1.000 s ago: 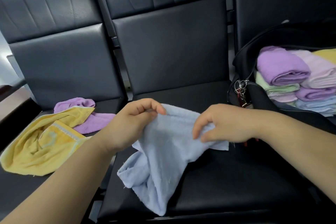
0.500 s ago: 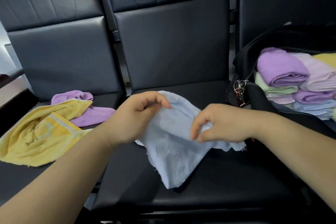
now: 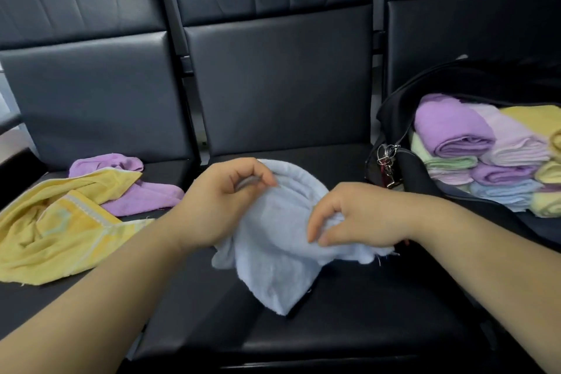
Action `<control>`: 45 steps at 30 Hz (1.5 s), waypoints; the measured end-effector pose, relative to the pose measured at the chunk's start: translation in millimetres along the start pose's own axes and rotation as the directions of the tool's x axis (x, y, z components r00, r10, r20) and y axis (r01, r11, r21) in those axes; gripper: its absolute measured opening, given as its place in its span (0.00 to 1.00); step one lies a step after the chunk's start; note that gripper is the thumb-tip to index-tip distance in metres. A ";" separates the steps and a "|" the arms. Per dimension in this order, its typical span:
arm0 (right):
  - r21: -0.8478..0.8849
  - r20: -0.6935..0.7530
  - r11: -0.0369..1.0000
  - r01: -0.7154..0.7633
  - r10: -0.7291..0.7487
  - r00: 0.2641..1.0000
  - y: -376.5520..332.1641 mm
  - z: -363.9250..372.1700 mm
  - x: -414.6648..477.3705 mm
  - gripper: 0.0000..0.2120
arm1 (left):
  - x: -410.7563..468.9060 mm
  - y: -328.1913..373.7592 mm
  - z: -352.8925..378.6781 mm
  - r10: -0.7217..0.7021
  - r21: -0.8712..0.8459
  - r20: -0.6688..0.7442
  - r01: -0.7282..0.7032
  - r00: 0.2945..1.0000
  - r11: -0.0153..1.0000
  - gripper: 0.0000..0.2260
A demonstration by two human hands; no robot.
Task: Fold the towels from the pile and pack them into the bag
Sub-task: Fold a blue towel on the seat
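On the right seat the black bag (image 3: 394, 118) stood open, and in it we saw folded towels (image 3: 449, 127) stacked in purple, pink, green, blue and yellow. A bunch of metal clips (image 3: 385, 158) hung at its near edge. On the left seat (image 3: 91, 94) lay the unfolded pile, a crumpled yellow towel (image 3: 60, 228) partly over a purple towel (image 3: 142, 194).

Over the middle seat (image 3: 334, 328) we held the light blue towel (image 3: 273, 255) with both hands. Our left hand (image 3: 218, 203) pinched its upper edge between thumb and curled fingers. Our right hand (image 3: 358, 215) gripped the cloth at the right, fingers curled downward. The towel's top edge arched between the two hands, and its lower corner touched the seat.

Compared with a second earlier, the towel was more bunched. It no longer trailed towards the seat's front edge, and our hands were slightly closer together.
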State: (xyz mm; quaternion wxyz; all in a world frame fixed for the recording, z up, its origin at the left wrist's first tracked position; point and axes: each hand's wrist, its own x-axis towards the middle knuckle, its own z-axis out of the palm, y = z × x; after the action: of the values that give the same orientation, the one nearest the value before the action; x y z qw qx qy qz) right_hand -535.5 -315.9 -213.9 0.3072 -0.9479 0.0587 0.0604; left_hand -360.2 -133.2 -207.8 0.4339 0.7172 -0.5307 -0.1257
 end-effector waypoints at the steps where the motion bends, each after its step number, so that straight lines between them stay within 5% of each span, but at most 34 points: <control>1: -0.027 -0.074 1.000 -0.001 -0.001 0.997 2.7 -3.2 1.8 0.08 | 0.3 4.4 2.8 0.039 0.021 0.000 -0.039 0.999 0.999 0.11; 4: 0.177 -0.373 0.983 0.049 0.021 0.928 6.9 -19.6 1.2 0.13 | 2.5 11.3 -6.8 0.038 -0.055 0.179 -0.028 0.983 0.998 0.06; 8: 0.461 -0.610 0.857 0.229 0.118 0.783 -2.2 -15.7 0.8 0.19 | 0.8 16.5 -25.5 -0.089 0.136 0.433 0.033 0.897 0.990 0.07; 10: 0.470 -0.582 0.849 0.242 0.092 0.808 -15.8 -10.0 -4.8 0.22 | 4.2 23.2 -36.1 -0.088 0.211 0.362 0.011 0.928 0.977 0.07; 13: 0.404 -0.349 0.903 0.146 0.004 0.937 -35.5 -29.5 -20.4 0.10 | 13.7 45.1 -58.9 -0.070 0.279 0.244 -0.001 0.967 0.960 0.08; 16: -0.035 -0.181 0.999 0.018 -0.024 0.983 -55.5 -68.8 -26.1 0.06 | 25.0 83.4 -83.7 -0.042 0.446 0.205 -0.055 0.978 0.893 0.09; 19: -0.185 -0.343 0.982 0.045 -0.108 0.933 -87.7 -123.5 -36.7 0.09 | 32.2 131.7 -115.1 -0.021 0.561 0.193 -0.093 0.981 0.823 0.11; 23: -0.090 -0.544 0.987 0.132 -0.160 0.823 -134.6 -179.9 -61.1 0.14 | 28.8 193.0 -156.8 0.047 0.613 0.124 -0.114 0.991 0.782 0.11; 25: -0.025 -0.616 0.978 0.205 -0.177 0.768 -155.0 -188.0 -72.3 0.13 | 25.2 214.1 -168.3 0.128 0.563 0.045 -0.131 0.991 0.816 0.09; 28: 0.071 -0.654 0.936 0.344 -0.217 0.725 -176.2 -187.2 -88.7 0.13 | 17.1 223.5 -174.7 0.134 0.264 -0.128 -0.097 0.983 0.960 0.12; 32: 0.102 -0.528 0.935 0.338 -0.237 0.816 -186.5 -187.5 -111.6 0.06 | 8.5 225.7 -170.2 0.172 0.027 -0.215 -0.170 0.961 0.985 0.16; 34: 0.033 -0.473 0.967 0.253 -0.208 0.856 -186.4 -190.7 -118.8 0.06 | 2.6 230.0 -170.8 0.223 0.049 -0.150 -0.218 0.963 0.975 0.15; 37: -0.140 -0.419 0.984 0.111 -0.160 0.894 -184.4 -193.8 -117.8 0.05 | -6.3 232.6 -170.9 0.208 0.115 0.138 -0.224 0.968 0.968 0.06; 41: -0.166 -0.409 0.979 0.115 -0.174 0.896 -178.7 -195.0 -105.4 0.04 | -5.7 223.2 -172.8 0.096 0.084 0.369 -0.136 0.924 0.987 0.09; 45: -0.204 -0.235 0.974 0.096 -0.143 0.961 -163.8 -190.6 -82.6 0.07 | 15.8 196.8 -171.4 -0.049 0.523 0.310 -0.127 0.949 0.843 0.12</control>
State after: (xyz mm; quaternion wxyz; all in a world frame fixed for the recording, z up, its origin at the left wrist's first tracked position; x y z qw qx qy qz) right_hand -577.6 -290.3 46.0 0.2085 -0.9748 0.0330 -0.0719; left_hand -372.3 -75.0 46.8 0.1289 0.7697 -0.6208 -0.0748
